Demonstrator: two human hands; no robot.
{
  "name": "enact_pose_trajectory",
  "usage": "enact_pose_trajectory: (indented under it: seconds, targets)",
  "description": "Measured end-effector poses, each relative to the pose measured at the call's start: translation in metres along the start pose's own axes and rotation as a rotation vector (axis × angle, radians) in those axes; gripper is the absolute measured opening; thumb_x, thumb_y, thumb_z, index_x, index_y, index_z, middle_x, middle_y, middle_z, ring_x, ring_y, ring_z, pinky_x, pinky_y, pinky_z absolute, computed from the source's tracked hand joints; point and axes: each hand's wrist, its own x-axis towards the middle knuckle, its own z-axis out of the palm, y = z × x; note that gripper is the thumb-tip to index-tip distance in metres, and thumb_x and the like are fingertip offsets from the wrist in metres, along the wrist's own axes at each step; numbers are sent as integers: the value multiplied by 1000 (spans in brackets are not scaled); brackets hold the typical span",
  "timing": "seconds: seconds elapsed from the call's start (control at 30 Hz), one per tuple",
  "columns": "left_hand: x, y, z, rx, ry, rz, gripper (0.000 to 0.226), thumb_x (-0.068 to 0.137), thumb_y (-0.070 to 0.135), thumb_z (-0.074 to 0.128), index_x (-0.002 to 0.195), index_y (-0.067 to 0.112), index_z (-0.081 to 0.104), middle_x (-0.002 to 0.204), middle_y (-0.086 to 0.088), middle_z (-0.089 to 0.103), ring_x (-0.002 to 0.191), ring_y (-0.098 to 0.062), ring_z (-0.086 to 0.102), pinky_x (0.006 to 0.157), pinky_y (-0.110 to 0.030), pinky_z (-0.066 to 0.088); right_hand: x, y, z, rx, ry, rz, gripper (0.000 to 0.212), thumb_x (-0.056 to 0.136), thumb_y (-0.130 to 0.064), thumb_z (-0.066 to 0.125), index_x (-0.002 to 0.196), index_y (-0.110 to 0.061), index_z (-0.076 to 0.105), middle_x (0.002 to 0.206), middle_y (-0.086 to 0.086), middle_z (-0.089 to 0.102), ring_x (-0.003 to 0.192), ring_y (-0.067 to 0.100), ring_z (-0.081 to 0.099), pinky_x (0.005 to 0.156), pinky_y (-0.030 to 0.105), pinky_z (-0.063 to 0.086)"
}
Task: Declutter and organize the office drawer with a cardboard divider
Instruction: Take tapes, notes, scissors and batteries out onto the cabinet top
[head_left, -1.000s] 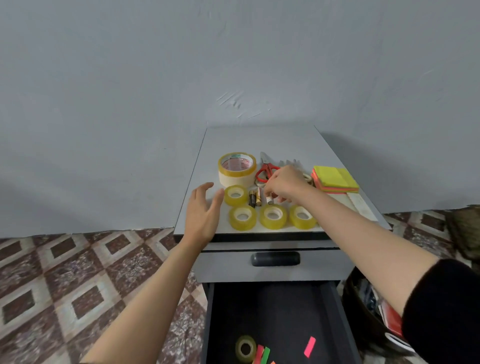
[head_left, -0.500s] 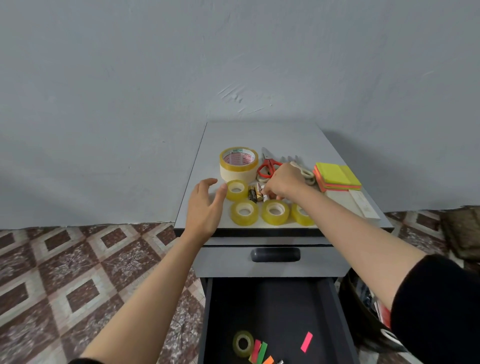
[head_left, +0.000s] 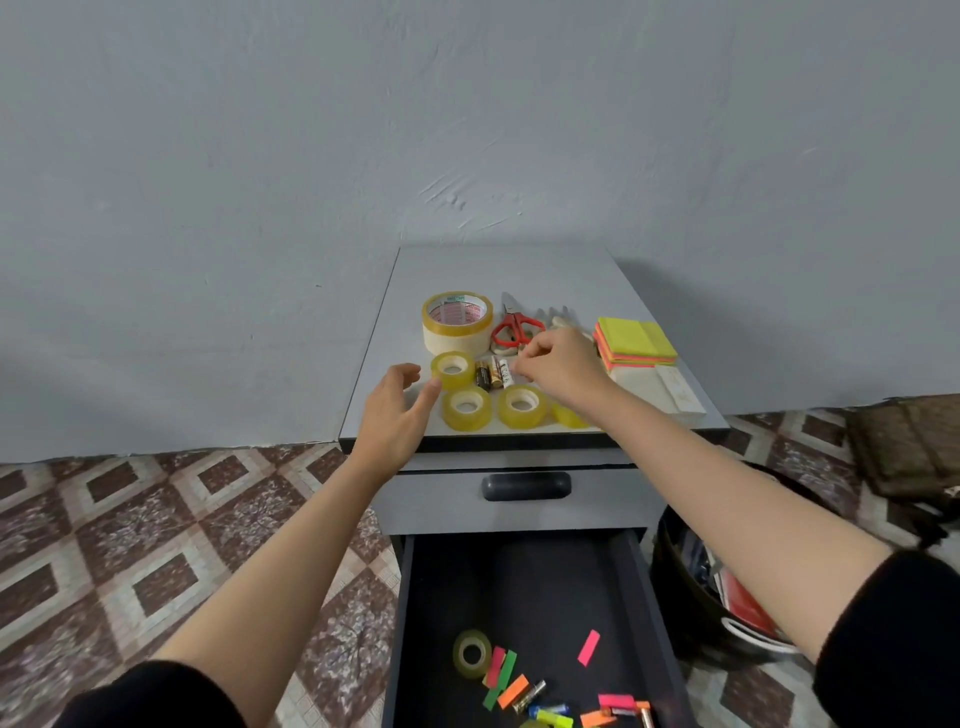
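The open drawer (head_left: 524, 582) sits nearest, pulled out below a closed drawer with a dark handle (head_left: 525, 486). On its black floor lie a small tape roll (head_left: 471, 653), neon paper strips (head_left: 503, 675) and loose batteries (head_left: 530, 695). To its right, a black bin (head_left: 691, 613) stands on the floor.

Above, on the cabinet top (head_left: 379, 395), the left grip (head_left: 395, 410) is released, its fingers loosely spread and its thumb tip at the edge of a yellow tape roll (head_left: 453, 369). The right grip (head_left: 558, 371) has its fingers curled into a pinch just beside three batteries (head_left: 493, 371); I cannot tell whether it holds anything. Three more tape rolls (head_left: 466, 408) line the front edge, and the right forearm partly hides the last one. Farther back stand a large tape roll (head_left: 457, 322), red scissors (head_left: 517, 328) and a stack of neon sticky notes (head_left: 636, 343).
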Motion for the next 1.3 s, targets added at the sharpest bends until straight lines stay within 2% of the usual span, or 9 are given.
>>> enact_pose_trajectory:
  seconds: [0.1, 0.3, 0.47, 0.6, 0.7, 0.83, 0.97, 1.17, 1.3]
  targets:
    - [-25, 3, -3, 64, -20, 24, 50, 94, 34, 52, 135, 8, 41, 138, -6, 47, 126, -18, 45, 100, -28, 36, -42, 4, -5, 175, -60, -8, 22, 83, -7, 66, 64, -13, 58, 64, -4, 58, 56, 2, 50, 56, 14, 37]
    - [-95, -3, 6, 167, -121, 194, 39, 90, 22, 59, 127, 13, 50, 126, -2, 52, 120, -13, 46, 100, -22, 34, -114, 40, -1, 289, -192, 59, 21, 85, -7, 65, 66, -12, 59, 56, -1, 54, 38, -2, 44, 44, 14, 34]
    - [-159, -50, 36, 161, -244, -48, 31, 91, 20, 59, 121, 14, 54, 123, -3, 53, 119, -16, 50, 95, -23, 39, -152, 95, 21, 214, -252, 178, 20, 86, -7, 65, 67, -9, 60, 58, 2, 56, 43, 10, 43, 44, 15, 35]
    - [-200, -89, 60, 296, -464, -215, 32, 92, 22, 57, 122, 13, 54, 126, -5, 51, 116, -18, 49, 87, -19, 35, -176, 143, 50, 35, -326, 220, 23, 85, -8, 66, 64, -13, 59, 60, 0, 59, 39, 1, 49, 44, 11, 39]
    - [-206, -103, 67, 359, -545, -283, 33, 92, 25, 57, 123, 13, 55, 123, -7, 54, 113, -19, 51, 87, -23, 38, -184, 167, 65, -75, -392, 229, 21, 84, -8, 67, 66, -15, 60, 61, -5, 58, 48, 3, 51, 50, 14, 42]
    - [-201, -115, 75, 421, -620, -307, 30, 91, 23, 58, 119, 10, 59, 120, -9, 58, 109, -21, 55, 90, -28, 44, -182, 190, 81, -158, -461, 249, 17, 83, -6, 67, 68, -14, 64, 65, -7, 59, 60, 6, 54, 67, 30, 50]
    - [-187, -130, 84, 470, -699, -337, 29, 91, 20, 59, 117, 9, 59, 118, -10, 60, 109, -21, 56, 87, -26, 44, -175, 208, 96, -210, -534, 257, 7, 83, -5, 64, 79, -5, 69, 73, -4, 63, 75, 13, 61, 81, 35, 53]
    - [-177, -156, 97, 658, -914, -341, 24, 90, 15, 56, 112, 10, 63, 114, -9, 63, 105, -24, 59, 88, -31, 48, -172, 224, 115, -261, -688, 263, 7, 84, -6, 65, 88, -6, 70, 86, 1, 64, 83, 15, 60, 77, 28, 49]
    - [-186, -169, 108, 814, -1098, -304, 27, 89, 15, 55, 114, 8, 63, 114, -11, 63, 103, -26, 61, 85, -32, 51, -160, 225, 119, -230, -729, 314, 5, 85, -6, 66, 88, -7, 69, 73, -7, 57, 67, 6, 53, 66, 23, 45]
